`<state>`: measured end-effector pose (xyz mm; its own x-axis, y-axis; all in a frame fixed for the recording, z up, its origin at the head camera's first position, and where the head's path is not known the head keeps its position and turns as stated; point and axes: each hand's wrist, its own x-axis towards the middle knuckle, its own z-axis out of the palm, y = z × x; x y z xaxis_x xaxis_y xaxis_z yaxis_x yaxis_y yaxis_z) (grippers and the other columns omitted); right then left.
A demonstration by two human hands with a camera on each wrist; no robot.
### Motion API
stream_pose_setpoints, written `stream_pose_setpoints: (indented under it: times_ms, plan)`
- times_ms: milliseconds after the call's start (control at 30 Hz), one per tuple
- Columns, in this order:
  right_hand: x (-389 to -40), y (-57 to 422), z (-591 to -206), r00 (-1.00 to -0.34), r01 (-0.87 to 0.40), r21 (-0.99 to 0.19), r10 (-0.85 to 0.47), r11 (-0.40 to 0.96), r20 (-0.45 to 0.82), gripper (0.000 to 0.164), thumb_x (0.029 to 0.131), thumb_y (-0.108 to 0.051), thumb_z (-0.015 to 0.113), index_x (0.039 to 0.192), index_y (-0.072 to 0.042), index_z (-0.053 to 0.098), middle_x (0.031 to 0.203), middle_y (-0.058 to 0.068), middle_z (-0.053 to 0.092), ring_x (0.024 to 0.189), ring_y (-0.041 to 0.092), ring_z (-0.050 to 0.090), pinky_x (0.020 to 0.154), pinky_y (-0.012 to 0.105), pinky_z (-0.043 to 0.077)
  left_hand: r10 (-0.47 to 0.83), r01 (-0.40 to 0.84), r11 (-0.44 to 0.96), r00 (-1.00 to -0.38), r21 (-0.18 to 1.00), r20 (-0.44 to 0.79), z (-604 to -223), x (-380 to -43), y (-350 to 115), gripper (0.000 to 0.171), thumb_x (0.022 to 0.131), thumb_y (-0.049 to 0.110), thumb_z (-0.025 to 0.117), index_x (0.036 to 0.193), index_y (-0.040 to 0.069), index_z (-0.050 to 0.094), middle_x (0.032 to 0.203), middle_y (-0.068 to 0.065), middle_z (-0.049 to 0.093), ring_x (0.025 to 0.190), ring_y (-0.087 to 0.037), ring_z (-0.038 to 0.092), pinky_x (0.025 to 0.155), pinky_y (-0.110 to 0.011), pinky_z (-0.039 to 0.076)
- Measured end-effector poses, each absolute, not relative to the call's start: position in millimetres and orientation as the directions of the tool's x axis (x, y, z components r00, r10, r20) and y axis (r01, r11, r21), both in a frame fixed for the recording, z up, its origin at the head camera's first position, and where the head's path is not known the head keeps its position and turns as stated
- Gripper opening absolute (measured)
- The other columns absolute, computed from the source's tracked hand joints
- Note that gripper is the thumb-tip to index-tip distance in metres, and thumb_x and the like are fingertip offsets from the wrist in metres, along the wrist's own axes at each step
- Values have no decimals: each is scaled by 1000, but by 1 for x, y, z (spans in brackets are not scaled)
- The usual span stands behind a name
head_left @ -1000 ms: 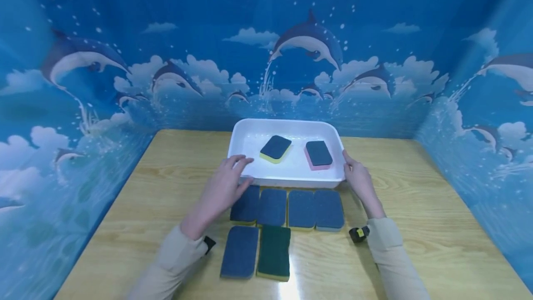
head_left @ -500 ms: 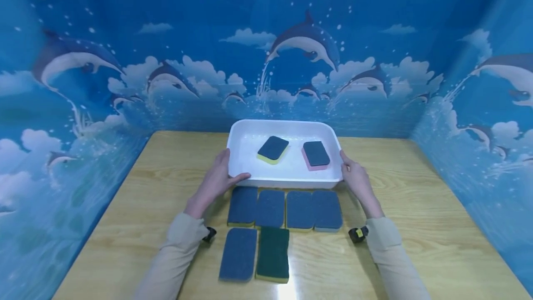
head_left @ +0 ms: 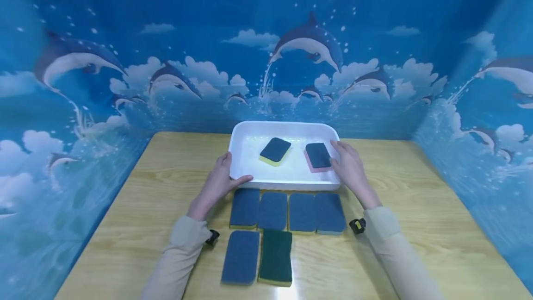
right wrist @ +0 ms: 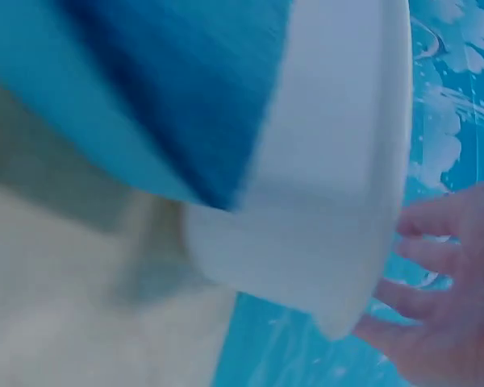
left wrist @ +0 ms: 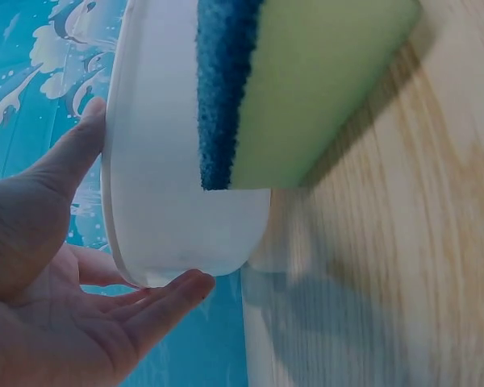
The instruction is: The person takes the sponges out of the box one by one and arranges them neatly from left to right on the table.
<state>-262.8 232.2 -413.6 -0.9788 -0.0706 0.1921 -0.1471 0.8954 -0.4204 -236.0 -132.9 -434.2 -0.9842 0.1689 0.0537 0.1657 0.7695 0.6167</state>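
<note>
A white plastic tray (head_left: pixel 287 185) sits near the back of the table with two scouring sponges inside: a yellow sponge (head_left: pixel 275 151) left of centre and a pink sponge (head_left: pixel 318 156) at the right, both dark pad up. My left hand (head_left: pixel 216 182) holds the tray's front left corner, thumb at the front rim and fingers along the side; the left wrist view shows thumb and fingers around that corner. My right hand (head_left: pixel 351 168) is over the right rim, fingers spread and reaching inward beside the pink sponge. Whether they touch it is unclear.
In front of the tray, a row of several scouring sponges (head_left: pixel 272 210) lies side by side. Nearer stand a blue-topped sponge (head_left: pixel 240 257) and a green-topped sponge (head_left: pixel 275 257). A dolphin-printed curtain (head_left: pixel 187 110) closes off the back and sides of the wooden table (head_left: pixel 416 226).
My left hand came down from above the tray's left front to its corner. The right hand left its grip on the right rim and moved inward over it toward the pink sponge.
</note>
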Motion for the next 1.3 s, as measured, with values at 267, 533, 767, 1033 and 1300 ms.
stream_pose_setpoints:
  times_ms: [267,533,767,1033,1300]
  plan:
    - [-295,216,-409,-953,-101,-376,-198,921,-228,89,97,-30,69,162,-4,14,157,40,19,141,57,29,114,65,31,164,173,775,-984,608,71,-436,-236,-133,111,87,53,75,157,-9,15,162,-31,23,138,-47,43,111,-56,41]
    - [-300,214,-429,-963,-123,-287,-183,950,-196,83,101,-36,62,157,10,20,150,42,34,141,55,30,115,60,31,156,168,774,-985,610,73,-436,-234,-131,111,86,54,75,158,-7,17,162,-29,23,138,-46,44,109,-55,43]
    - [-299,203,-430,-984,-80,-250,-116,965,-133,81,100,-42,61,152,13,30,140,43,44,133,53,42,111,58,38,148,153,775,-987,613,61,-438,-234,-133,111,87,54,75,159,-6,15,163,-29,22,140,-45,42,111,-55,41]
    - [-288,212,-419,-980,-5,-396,-82,918,-179,85,94,-37,67,156,5,27,147,40,37,133,53,41,109,62,39,145,148,767,-988,625,56,-438,-233,-130,111,87,53,76,159,-6,14,162,-30,22,141,-46,40,111,-57,40]
    - [-224,214,-373,-994,-107,-447,-95,888,50,81,96,-43,66,158,-3,31,147,39,35,121,53,52,95,65,48,146,150,765,-988,626,58,-435,-233,-130,109,89,51,75,158,-7,14,163,-30,21,139,-46,42,110,-57,42]
